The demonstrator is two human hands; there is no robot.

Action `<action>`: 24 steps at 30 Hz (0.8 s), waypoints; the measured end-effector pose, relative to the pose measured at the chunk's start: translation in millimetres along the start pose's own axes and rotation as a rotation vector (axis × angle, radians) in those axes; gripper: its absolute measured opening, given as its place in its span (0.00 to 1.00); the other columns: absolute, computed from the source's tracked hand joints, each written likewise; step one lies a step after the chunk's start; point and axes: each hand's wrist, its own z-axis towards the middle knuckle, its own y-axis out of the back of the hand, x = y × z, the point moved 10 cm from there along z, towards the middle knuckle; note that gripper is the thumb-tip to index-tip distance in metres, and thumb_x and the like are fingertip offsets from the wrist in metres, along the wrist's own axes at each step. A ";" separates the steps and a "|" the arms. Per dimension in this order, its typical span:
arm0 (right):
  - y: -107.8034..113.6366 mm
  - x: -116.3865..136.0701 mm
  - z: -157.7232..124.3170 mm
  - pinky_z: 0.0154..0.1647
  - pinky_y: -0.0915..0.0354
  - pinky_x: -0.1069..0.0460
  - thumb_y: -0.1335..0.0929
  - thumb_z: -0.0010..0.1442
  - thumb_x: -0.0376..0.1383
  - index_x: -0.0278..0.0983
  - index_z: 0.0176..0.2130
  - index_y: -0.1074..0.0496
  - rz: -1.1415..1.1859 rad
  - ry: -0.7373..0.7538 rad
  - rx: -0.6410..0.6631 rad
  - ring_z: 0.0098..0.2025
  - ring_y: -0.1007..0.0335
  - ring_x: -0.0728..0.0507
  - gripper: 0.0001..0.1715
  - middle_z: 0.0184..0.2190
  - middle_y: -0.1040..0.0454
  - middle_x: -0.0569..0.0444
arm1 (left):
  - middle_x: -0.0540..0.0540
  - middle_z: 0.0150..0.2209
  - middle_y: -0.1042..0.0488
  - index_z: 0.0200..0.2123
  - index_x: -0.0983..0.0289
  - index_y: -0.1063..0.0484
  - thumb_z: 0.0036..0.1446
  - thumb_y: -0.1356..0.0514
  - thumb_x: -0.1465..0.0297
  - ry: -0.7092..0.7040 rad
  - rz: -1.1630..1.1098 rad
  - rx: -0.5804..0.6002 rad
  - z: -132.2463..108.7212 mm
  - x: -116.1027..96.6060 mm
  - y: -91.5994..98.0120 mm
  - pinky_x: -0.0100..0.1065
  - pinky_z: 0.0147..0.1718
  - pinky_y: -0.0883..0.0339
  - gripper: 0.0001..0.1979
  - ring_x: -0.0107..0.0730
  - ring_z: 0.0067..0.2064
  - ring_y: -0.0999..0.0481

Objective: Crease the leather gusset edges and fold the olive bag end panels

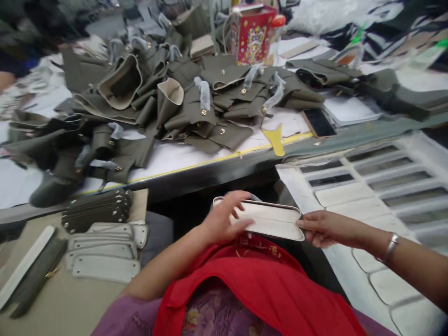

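Note:
A long, narrow leather bag piece (269, 215) with a white inner face and a dark edge is held above my lap. My left hand (226, 219) is on its left end, fingers curved over the inner face and thumb lower down. At the opposite end, my right hand (324, 227) pinches the right corner between thumb and fingers. The underside of the piece is hidden. Just below it is my red apron (266, 270).
Olive leather bag parts (189, 107) with metal fittings are heaped on the bench. White strips (107, 268) and dark strips (98, 210) are stacked at left. At right lies a board (378, 210) of white and dark panels. A phone (319, 122) and a red box (252, 35) sit further back.

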 end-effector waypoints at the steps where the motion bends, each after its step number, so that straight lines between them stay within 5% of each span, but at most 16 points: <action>1: -1.7 -1.5 1.9 0.20 0.40 0.57 0.31 0.52 0.51 0.36 0.27 0.34 0.017 -0.012 0.028 0.20 0.32 0.51 0.21 0.23 0.27 0.49 | 0.59 0.45 0.30 0.48 0.63 0.37 0.58 0.47 0.55 0.169 -0.090 -0.215 -15.8 32.2 34.9 0.30 0.32 0.33 0.21 0.31 0.37 0.28; 2: -3.0 -2.3 3.4 0.20 0.41 0.57 0.33 0.55 0.51 0.36 0.27 0.33 0.029 -0.019 0.049 0.20 0.31 0.51 0.21 0.24 0.27 0.47 | 0.55 0.36 0.29 0.41 0.64 0.36 0.58 0.47 0.56 0.332 -0.185 -0.350 -34.6 65.3 57.2 0.27 0.26 0.35 0.18 0.27 0.31 0.29; 3: -4.4 -2.4 4.2 0.21 0.41 0.56 0.34 0.56 0.51 0.36 0.27 0.32 0.034 -0.022 0.069 0.21 0.31 0.50 0.21 0.25 0.27 0.45 | 0.52 0.31 0.31 0.36 0.64 0.36 0.56 0.45 0.56 0.464 -0.297 -0.360 -49.1 94.5 62.6 0.25 0.22 0.38 0.16 0.24 0.27 0.31; 6: -6.0 -0.5 4.2 0.21 0.42 0.57 0.35 0.58 0.49 0.35 0.25 0.31 0.003 -0.035 0.099 0.21 0.31 0.51 0.22 0.25 0.27 0.45 | 0.47 0.24 0.35 0.30 0.64 0.39 0.49 0.38 0.55 0.670 -0.588 -0.108 -65.3 144.5 33.8 0.22 0.18 0.43 0.19 0.20 0.22 0.34; 11: -2.9 1.2 7.7 0.18 0.45 0.57 0.35 0.58 0.49 0.35 0.22 0.30 -0.064 -0.069 0.100 0.17 0.36 0.54 0.23 0.21 0.30 0.49 | 0.44 0.18 0.36 0.27 0.64 0.42 0.45 0.35 0.52 0.655 -0.676 0.154 -48.0 146.6 -0.3 0.21 0.15 0.42 0.24 0.19 0.17 0.36; 18: 1.7 -4.9 15.7 0.16 0.42 0.58 0.30 0.49 0.54 0.37 0.21 0.32 -0.062 -0.135 0.125 0.17 0.34 0.51 0.24 0.19 0.30 0.50 | 0.44 0.17 0.35 0.26 0.63 0.44 0.46 0.36 0.53 0.785 -0.597 0.334 -41.8 148.5 -3.9 0.23 0.15 0.39 0.23 0.22 0.17 0.35; 24: 1.5 3.2 16.6 0.15 0.41 0.59 0.28 0.44 0.55 0.35 0.24 0.33 -0.077 -0.088 0.146 0.17 0.34 0.52 0.26 0.19 0.28 0.54 | 0.43 0.18 0.36 0.25 0.62 0.46 0.46 0.37 0.52 0.816 -0.525 0.358 -38.5 151.3 -4.2 0.24 0.16 0.40 0.24 0.23 0.18 0.35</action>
